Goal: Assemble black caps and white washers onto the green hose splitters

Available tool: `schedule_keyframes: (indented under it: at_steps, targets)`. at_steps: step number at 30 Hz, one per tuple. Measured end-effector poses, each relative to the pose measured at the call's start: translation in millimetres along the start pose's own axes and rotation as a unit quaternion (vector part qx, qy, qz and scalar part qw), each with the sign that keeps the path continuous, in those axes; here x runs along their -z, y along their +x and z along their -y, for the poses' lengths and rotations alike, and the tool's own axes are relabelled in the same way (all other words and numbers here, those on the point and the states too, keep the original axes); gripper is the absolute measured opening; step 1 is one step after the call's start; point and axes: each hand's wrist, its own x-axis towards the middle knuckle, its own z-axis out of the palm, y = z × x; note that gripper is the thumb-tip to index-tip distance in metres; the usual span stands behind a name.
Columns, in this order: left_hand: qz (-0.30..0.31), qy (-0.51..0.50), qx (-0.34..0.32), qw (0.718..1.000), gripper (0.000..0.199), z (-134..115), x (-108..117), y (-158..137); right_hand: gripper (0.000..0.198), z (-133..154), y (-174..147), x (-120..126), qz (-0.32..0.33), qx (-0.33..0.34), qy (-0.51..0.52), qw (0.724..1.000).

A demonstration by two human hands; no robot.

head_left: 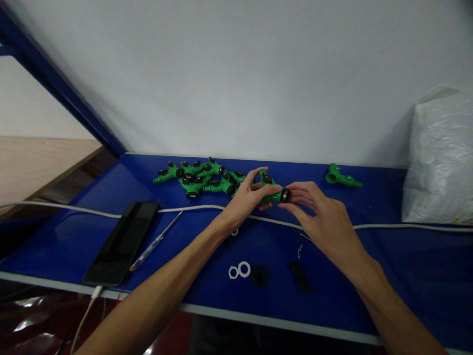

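Note:
My left hand (254, 193) is closed round a green Y-shaped hose splitter (266, 183) with black knobs. A black collar (285, 195) sits on the splitter's right end. My right hand (314, 204) pinches at that collar with thumb and fingertips. Beyond my left hand, several similar green splitters with black knobs (192, 187) lie grouped at the back of the table. Nearer to me are two white rings (244, 269), a black ring (259, 276), dark small parts (300, 276) and tiny screws (299, 250). Part of the held splitter is hidden by my left fingers.
A green splitter body without knobs (342, 177) lies at the back right, near a plastic-wrapped bag (439, 162). A white cable (185, 208) crosses the blue table (207, 241) under my hands. At left lie a phone (123, 241) and a screwdriver (156, 241).

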Motion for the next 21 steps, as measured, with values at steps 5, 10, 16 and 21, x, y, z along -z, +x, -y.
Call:
schedule_keyframes:
  at_steps: [5,10,16,21]
  targets:
    - [0.002,-0.002,-0.002,1.000,0.076,-0.6,-0.3,-1.2,0.026,2.3,0.0,0.6,-0.002,0.009,-0.011,1.000]
    - [0.001,-0.011,-0.004,1.000,0.075,1.2,-0.4,-0.5,0.025,4.5,-0.6,1.7,-0.006,0.017,-0.030,0.999]
    - [0.003,-0.008,-0.005,1.000,0.074,1.8,-0.2,0.2,0.021,6.6,-0.6,3.2,-0.007,0.040,-0.063,0.997]
    - [-0.014,-0.002,0.010,1.000,0.066,2.8,0.2,0.5,0.022,6.9,-0.4,2.1,-0.012,0.046,-0.073,0.996]
